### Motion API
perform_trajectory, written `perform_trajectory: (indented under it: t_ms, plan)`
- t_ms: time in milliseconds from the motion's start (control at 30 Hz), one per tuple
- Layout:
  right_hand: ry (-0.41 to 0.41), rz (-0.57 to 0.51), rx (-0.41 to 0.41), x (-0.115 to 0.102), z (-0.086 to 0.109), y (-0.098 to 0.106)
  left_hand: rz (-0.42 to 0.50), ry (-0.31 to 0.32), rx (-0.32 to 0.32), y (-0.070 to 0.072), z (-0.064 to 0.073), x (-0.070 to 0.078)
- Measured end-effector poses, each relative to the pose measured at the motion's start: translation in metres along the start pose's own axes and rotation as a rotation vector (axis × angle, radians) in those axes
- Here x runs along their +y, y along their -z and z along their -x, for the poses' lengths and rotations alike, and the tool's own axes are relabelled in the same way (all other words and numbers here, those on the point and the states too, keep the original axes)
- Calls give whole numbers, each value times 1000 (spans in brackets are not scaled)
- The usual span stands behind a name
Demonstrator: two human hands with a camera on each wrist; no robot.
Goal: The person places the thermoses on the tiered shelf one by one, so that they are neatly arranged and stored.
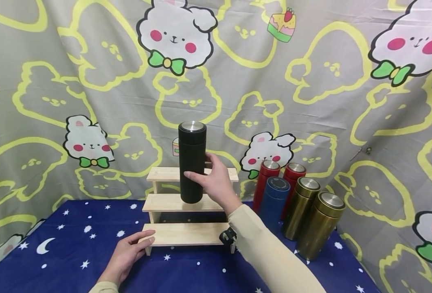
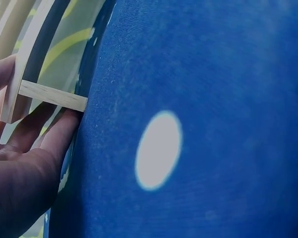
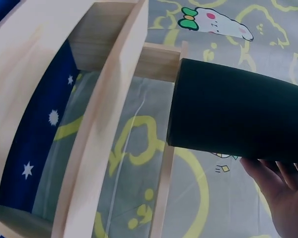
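Wooden stand (image 1: 186,235), three steps, is the landmark; sides as the person has them. Black bottle (image 1: 192,165) is upright over the stand, a bit left of its middle, silver disc on its lid facing up. From the head view its base overlaps the middle step and its body blocks part of the top one; can't tell whether the base touches wood.

Right hand (image 1: 218,183) is partly closed round the bottle's lower half from the right, thumb across the near side, other fingers going behind. Dark device (image 1: 228,236) at that wrist, just in front of the stand's right end. Light sleeves on both arms.

Left hand (image 1: 126,249) is at the stand's left end, partly closed, gripping the end of the bottom step; left wrist view has fingers beside the leg under it.

Right of the stand, a close group standing upright: two red bottles (image 1: 266,179) at the back, blue bottle (image 1: 274,199) in front of them, two gold bottles (image 1: 320,228) farthest right. All have round tops; red and gold ones silver, blue one dark. Under the stand, dark blue cloth (image 1: 65,262) with white stars and a moon. Behind it, grey curtain (image 1: 197,87), yellow outlines, white cartoon animals with green bows.
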State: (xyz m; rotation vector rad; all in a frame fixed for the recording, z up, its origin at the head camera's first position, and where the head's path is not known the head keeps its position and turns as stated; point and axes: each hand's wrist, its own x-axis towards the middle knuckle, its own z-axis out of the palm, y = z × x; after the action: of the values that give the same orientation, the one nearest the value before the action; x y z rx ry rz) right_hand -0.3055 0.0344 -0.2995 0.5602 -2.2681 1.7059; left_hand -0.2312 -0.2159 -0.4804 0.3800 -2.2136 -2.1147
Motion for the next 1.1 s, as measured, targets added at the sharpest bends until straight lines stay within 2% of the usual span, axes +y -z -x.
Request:
perform_trajectory:
  t_ms: [167, 367, 567, 833, 1100]
  plan:
    - [19, 0, 0, -2, -8, -4, 10, -2, -4, 0, 1, 0]
    - [2, -11, -18, 0, -18, -8, -9, 19, 2, 2, 1, 0]
    - [6, 12, 6, 0, -26, -11, 2, 22, -1, 1, 0, 0]
    - [5, -54, 17, -1, -33, -14, 14, 13, 2, 0, 1, -1]
    - [20, -46, 18, -10, -42, -17, 2, 11, -2, 1, 0, 0]
